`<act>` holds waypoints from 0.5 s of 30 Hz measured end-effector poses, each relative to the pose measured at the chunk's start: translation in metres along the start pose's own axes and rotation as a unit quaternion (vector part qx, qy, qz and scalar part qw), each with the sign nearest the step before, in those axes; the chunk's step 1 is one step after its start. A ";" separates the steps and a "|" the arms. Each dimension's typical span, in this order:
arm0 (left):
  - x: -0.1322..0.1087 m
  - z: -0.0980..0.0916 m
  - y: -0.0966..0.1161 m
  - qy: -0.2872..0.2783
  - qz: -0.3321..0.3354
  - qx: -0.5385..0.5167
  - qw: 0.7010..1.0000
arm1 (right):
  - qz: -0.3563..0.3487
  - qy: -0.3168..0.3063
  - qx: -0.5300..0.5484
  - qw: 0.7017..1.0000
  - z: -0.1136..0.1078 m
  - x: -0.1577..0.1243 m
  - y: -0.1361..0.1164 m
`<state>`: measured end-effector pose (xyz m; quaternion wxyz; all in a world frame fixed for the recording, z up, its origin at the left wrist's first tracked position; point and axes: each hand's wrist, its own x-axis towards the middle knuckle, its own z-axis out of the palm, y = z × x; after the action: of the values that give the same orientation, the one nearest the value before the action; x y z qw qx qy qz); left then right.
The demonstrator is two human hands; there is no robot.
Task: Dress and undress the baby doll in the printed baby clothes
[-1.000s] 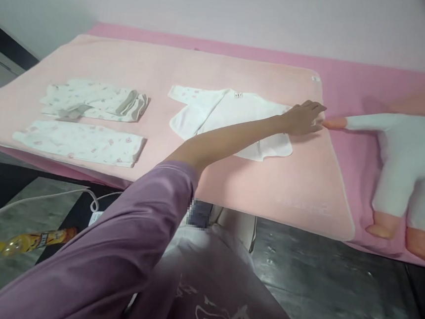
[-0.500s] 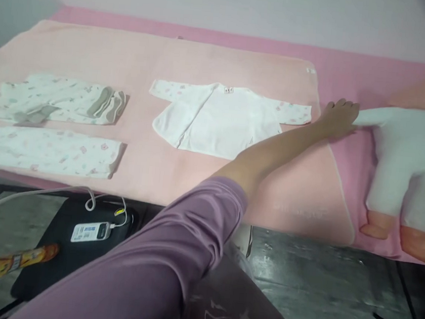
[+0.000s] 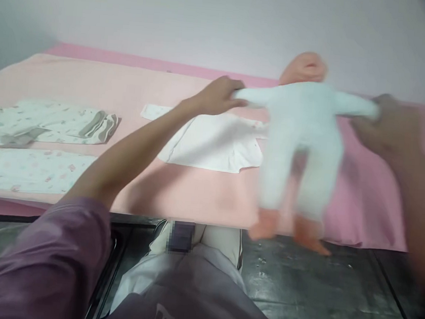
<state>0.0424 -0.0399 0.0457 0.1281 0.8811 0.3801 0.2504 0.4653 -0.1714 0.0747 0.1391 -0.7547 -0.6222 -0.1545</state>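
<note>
A baby doll (image 3: 305, 123) with a white cloth body hangs upright above the table, its arms stretched out sideways. My left hand (image 3: 223, 96) is closed around the end of one doll arm. My right hand (image 3: 390, 123), blurred, grips the other arm's end. The doll's feet dangle at the table's front edge. Behind and left of the doll, a small white baby shirt (image 3: 214, 142) lies spread flat, its right sleeve end hidden by the doll.
On the left lie folded printed baby clothes (image 3: 52, 123) with grey trim, and a folded printed white garment (image 3: 29, 171) in front of them. A peach mat (image 3: 179, 196) covers much of the pink cloth (image 3: 372, 208). A wall (image 3: 172, 22) stands behind.
The doll has been lifted off the pink cloth and moved left, beside the shirt. My right hand has come into view on its other arm. The view has shifted.
</note>
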 end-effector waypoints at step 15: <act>-0.122 -0.032 -0.111 -0.029 -0.154 0.179 0.971 | -0.096 -0.194 0.129 0.968 0.115 -0.010 -0.157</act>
<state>-0.1137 -0.0531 -0.0157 0.0163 0.8278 0.5456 0.1297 0.3162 -0.1045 -0.0318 0.0964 -0.6824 -0.7217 0.0644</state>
